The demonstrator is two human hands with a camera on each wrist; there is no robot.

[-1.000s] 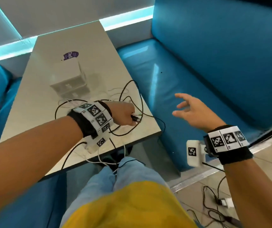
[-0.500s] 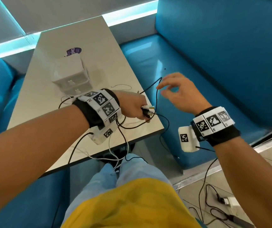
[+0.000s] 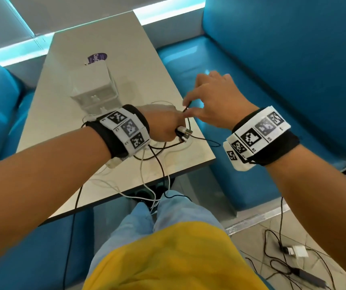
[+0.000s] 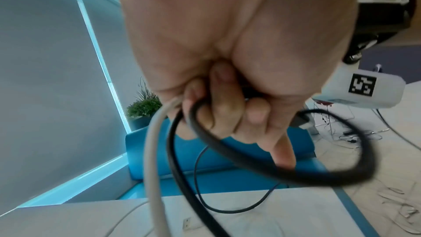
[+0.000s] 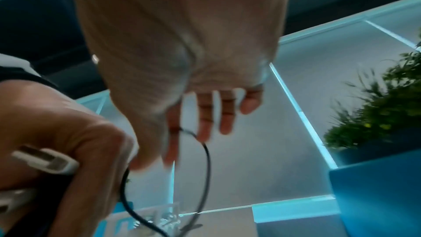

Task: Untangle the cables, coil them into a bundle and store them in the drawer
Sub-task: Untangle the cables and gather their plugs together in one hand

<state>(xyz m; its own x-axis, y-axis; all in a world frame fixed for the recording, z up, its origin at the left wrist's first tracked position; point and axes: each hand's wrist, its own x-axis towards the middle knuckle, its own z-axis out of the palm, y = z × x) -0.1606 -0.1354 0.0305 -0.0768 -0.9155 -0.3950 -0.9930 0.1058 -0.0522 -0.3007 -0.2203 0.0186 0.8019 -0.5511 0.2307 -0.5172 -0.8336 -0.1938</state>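
Note:
Black cable point(image 3: 161, 164) and white cable point(image 3: 145, 181) lie tangled at the table's point(image 3: 105, 49) near right corner and hang over its edge. My left hand point(image 3: 168, 128) grips both cables in a fist point(image 4: 223, 105), with their USB plugs point(image 3: 183, 131) sticking out to the right. My right hand point(image 3: 191, 107) is right beside it, thumb and forefinger pinching a thin black strand point(image 5: 207, 154); its other fingers are spread. The white drawer unit point(image 3: 95, 91) stands behind my left wrist, drawers closed.
Blue benches point(image 3: 272, 80) flank the table on both sides. More black cables and a white charger point(image 3: 295, 251) lie on the floor at the lower right. A purple sticker point(image 3: 97, 58) is behind the drawer unit. A loose USB plug point(image 4: 188, 223) rests on the tabletop.
My right hand swung left from over the bench to my left hand and took a black strand in a pinch. My left hand kept its grip on the plugs.

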